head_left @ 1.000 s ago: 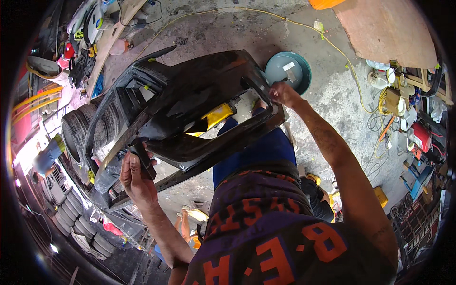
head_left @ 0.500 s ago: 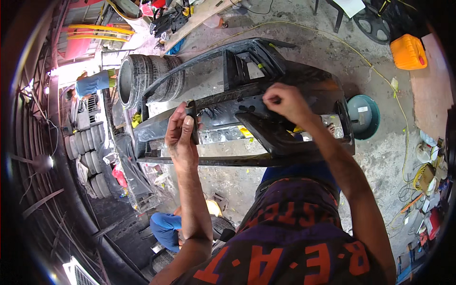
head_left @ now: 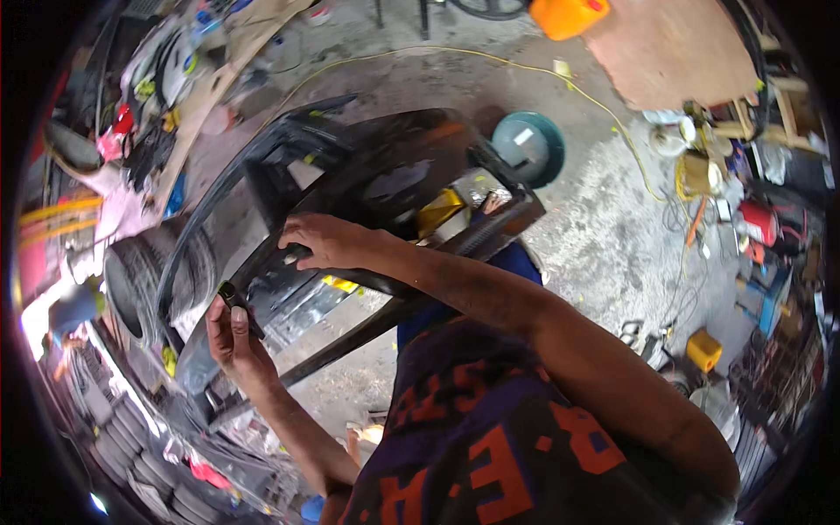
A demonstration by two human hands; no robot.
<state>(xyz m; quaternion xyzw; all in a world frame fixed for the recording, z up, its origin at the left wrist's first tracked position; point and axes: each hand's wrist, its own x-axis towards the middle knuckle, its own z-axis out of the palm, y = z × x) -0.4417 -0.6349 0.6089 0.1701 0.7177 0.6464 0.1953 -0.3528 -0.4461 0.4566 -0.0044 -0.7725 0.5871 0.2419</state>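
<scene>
A large black car bumper (head_left: 394, 179) lies across the middle in front of me, its surface scuffed and dull in patches. My left hand (head_left: 234, 337) is closed around a short, dark, tube-like piece (head_left: 233, 297), thumb along its side, at the bumper's left part. My right hand (head_left: 328, 241) hangs over the middle of the bumper, fingers curled in. Something small and pale shows at its fingertips, too blurred to name. Whether the right hand touches the bumper I cannot tell.
Stacked tyres (head_left: 149, 271) stand by the bumper's left end. Beyond its right end sits a teal basin (head_left: 547, 157). A yellow hose (head_left: 420, 50) curves over the concrete floor, near an orange jerrycan (head_left: 560, 17). Tools and clutter (head_left: 761, 227) line the right side.
The view has turned, so the bumper and floor appear shifted left and tilted. My right hand has moved left along the bumper, closer to my left hand, which still holds the dark piece.
</scene>
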